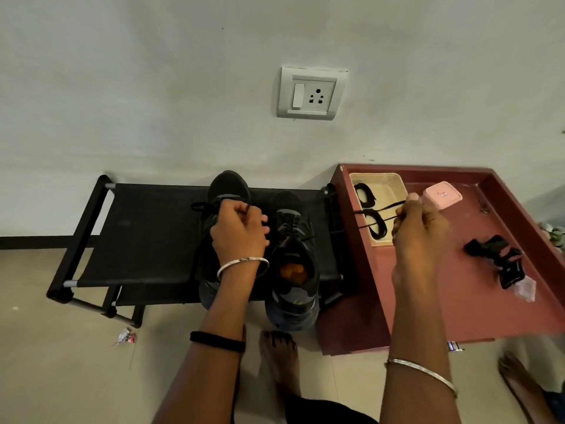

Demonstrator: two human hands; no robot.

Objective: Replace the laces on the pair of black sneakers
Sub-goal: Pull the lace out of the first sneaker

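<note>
Two black sneakers stand side by side on a black fabric rack [146, 234], toes toward the wall. My left hand [240, 232] rests on the left sneaker [227, 186] and its fingers pinch the lace at the eyelets. The right sneaker [293, 264] stands beside it, its opening showing an orange insole. My right hand [420, 228] is raised over the red table and pinches a black lace [371, 211] stretched taut from the shoes. A cream tray [386, 185] on the table holds more coiled black laces.
A red-brown low table [477, 307] stands right of the rack, with a pink box [443, 195] and a black strap bundle [501, 258] on it. A wall socket [312, 93] is above. My bare feet [279, 353] are on the tiled floor; a small wrapper [125, 336] lies at left.
</note>
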